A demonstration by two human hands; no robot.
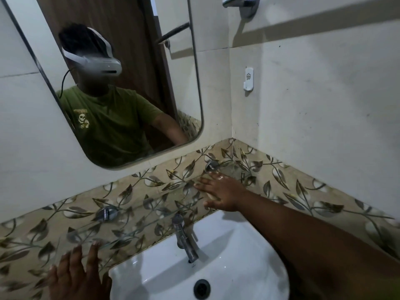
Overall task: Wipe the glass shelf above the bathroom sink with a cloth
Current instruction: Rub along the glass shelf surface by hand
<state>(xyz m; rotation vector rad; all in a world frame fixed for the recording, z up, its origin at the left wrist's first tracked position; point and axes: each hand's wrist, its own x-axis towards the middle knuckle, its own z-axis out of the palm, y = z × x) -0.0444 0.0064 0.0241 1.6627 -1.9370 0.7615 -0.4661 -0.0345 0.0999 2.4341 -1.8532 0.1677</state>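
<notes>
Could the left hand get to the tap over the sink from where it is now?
Probably yes. The left hand lies open at the glass shelf's front edge, and nothing stands between it and the tap.

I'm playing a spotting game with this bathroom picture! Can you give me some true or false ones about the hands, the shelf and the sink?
1. The right hand lies flat on the glass shelf. True.
2. The left hand holds a cloth. False: its fingers are spread open and no cloth shows.
3. Water is running from the tap. False: no water comes out.
4. A mirror hangs above the shelf. True.
5. The sink is black. False: it is white, with a dark drain hole.
</notes>
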